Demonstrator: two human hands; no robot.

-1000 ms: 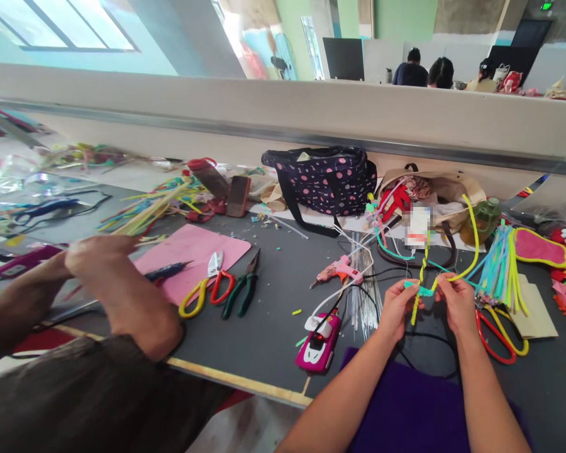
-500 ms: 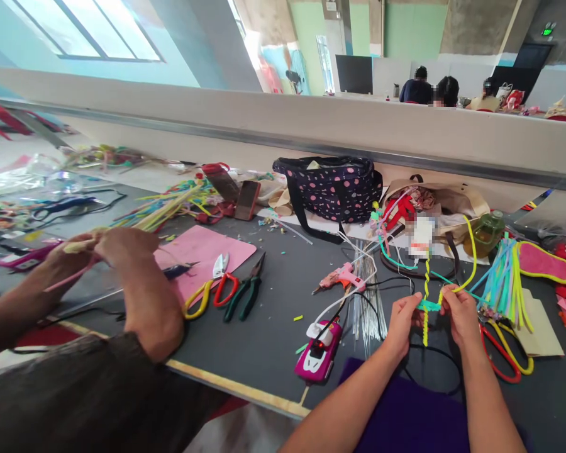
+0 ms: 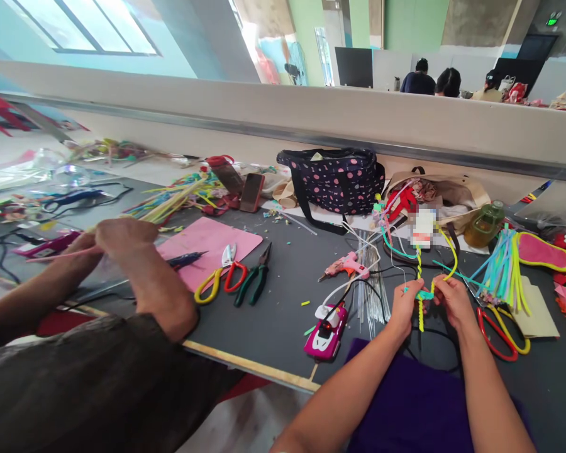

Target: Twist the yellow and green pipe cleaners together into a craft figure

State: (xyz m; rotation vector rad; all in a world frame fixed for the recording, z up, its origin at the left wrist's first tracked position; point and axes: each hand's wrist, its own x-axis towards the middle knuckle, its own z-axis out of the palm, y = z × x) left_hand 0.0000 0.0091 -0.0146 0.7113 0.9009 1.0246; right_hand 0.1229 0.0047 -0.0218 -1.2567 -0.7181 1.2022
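Note:
My left hand (image 3: 402, 307) pinches a teal pipe cleaner (image 3: 423, 294) at the left of a small crossing. The teal piece is wound across a twisted yellow pipe cleaner (image 3: 421, 316), which hangs upright between my hands. My right hand (image 3: 455, 304) is closed at the right of this crossing, with a loose yellow pipe cleaner (image 3: 453, 251) between thumb and fingers. That strand curves up and away from the fingertips. Just right of my right hand lie scissors (image 3: 500, 333) with red and yellow handles. Fingertips partly hide the crossing.
A bundle of teal and yellow pipe cleaners (image 3: 504, 270) lies at the right. Left of my hands are a pink glue gun (image 3: 346, 267), a magenta power strip (image 3: 327, 336) and pliers (image 3: 255, 280). A co-worker's arms (image 3: 146, 270) work at the left. A patterned bag (image 3: 344, 182) stands behind.
The loose yellow strand by my right hand has swung left into a tighter curve. My fingers have shifted slightly at the teal crossing. The whole view has tilted a little.

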